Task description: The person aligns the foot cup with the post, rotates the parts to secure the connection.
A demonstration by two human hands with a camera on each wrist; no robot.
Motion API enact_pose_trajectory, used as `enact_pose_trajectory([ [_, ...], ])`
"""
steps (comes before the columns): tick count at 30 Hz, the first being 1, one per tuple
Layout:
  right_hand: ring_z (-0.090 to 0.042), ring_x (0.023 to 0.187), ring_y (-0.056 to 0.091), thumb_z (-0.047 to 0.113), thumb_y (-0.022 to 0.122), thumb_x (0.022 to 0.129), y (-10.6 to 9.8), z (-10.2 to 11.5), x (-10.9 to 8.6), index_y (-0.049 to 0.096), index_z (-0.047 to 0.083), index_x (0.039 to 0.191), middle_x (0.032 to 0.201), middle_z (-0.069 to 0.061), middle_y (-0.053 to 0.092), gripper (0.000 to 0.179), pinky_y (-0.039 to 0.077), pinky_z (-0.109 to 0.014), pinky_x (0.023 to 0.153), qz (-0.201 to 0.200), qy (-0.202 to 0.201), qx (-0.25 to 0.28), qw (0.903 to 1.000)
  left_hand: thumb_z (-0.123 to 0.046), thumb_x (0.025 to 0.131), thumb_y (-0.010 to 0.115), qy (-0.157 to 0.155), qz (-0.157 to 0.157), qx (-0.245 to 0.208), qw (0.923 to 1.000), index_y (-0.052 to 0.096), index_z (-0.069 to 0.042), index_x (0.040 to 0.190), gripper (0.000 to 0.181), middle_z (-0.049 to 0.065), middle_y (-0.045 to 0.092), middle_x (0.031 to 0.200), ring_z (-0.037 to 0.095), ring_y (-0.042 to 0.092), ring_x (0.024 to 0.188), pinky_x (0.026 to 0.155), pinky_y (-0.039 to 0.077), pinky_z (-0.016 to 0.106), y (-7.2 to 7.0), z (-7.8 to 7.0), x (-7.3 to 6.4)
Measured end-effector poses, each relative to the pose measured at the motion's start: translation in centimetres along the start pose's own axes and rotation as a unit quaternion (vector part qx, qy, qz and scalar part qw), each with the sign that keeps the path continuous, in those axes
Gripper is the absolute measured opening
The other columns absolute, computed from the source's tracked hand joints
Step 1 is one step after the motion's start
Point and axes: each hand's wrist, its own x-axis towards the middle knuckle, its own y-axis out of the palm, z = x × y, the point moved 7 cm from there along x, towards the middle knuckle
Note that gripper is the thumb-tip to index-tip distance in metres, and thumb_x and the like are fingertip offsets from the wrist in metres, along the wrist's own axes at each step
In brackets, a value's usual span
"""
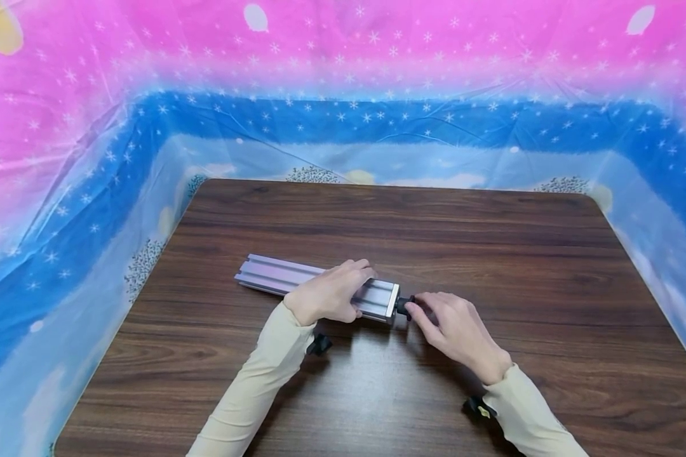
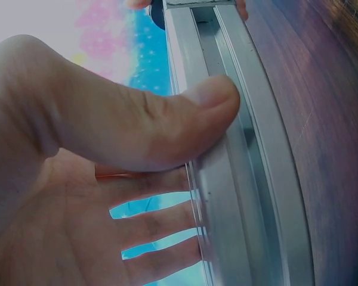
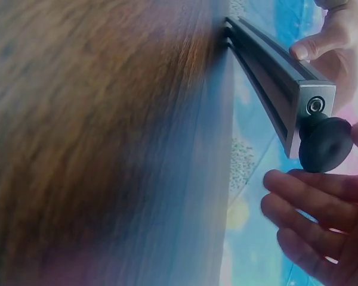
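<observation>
A silver slotted aluminium profile (image 1: 280, 271) lies at a slant over the middle of the wooden table. My left hand (image 1: 333, 293) grips it near its right end, the thumb (image 2: 161, 128) pressed on one slotted face and the fingers on the opposite side. A flat end plate (image 1: 392, 301) with a bolt head caps that end. From this plate sticks out a black round foot (image 3: 326, 145) on a short stem. My right hand (image 1: 457, 327) pinches the foot's rim between thumb and index finger, with the other fingers (image 3: 304, 196) loosely bent beside it.
The brown wood-grain table (image 1: 434, 228) has rounded far corners. Pink and blue snowflake-printed cloth (image 1: 343, 120) hangs behind and along its sides. Black wrist-worn devices show under the left sleeve (image 1: 251, 387) and the right sleeve (image 1: 531, 409).
</observation>
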Motion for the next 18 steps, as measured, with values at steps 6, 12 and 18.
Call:
enact_pose_trajectory([
  [6, -0.013, 0.076, 0.068, 0.03, 0.066, 0.095, 0.0, -0.3, -0.3, 0.069, 0.009, 0.108, 0.093, 0.0, 0.073, 0.025, 0.056, -0.036, 0.066, 0.016, 0.023, 0.017, 0.9995, -0.004, 0.072, 0.079, 0.0, -0.001, -0.001, 1.0, 0.062, -0.001, 0.126, 0.056, 0.005, 0.057, 0.109, 0.022, 0.052, 0.097, 0.086, 0.047, 0.037, 0.0, 0.0, 0.1],
  [12, -0.023, 0.117, 0.062, 0.031, 0.083, 0.082, -0.6, 0.5, -0.4, 0.058, 0.002, 0.133, 0.13, -0.01, 0.062, 0.064, 0.052, -0.035, 0.098, 0.01, -0.038, 0.062, 0.9973, -0.004, 0.074, 0.078, -0.007, 0.003, 0.0, 1.0, 0.061, -0.002, 0.128, 0.057, 0.004, 0.056, 0.109, 0.022, 0.052, 0.099, 0.087, 0.047, 0.037, -0.1, 0.1, 0.0],
  [18, -0.025, 0.123, 0.059, 0.011, 0.086, 0.076, -0.7, 1.3, -0.3, 0.058, 0.003, 0.135, 0.135, -0.013, 0.058, 0.065, 0.04, -0.024, 0.11, 0.005, -0.081, 0.062, 0.9948, -0.004, 0.075, 0.078, -0.01, 0.006, -0.011, 0.9999, 0.06, -0.002, 0.13, 0.058, 0.004, 0.056, 0.107, 0.022, 0.051, 0.1, 0.087, 0.047, 0.036, -0.2, 0.1, 0.0],
])
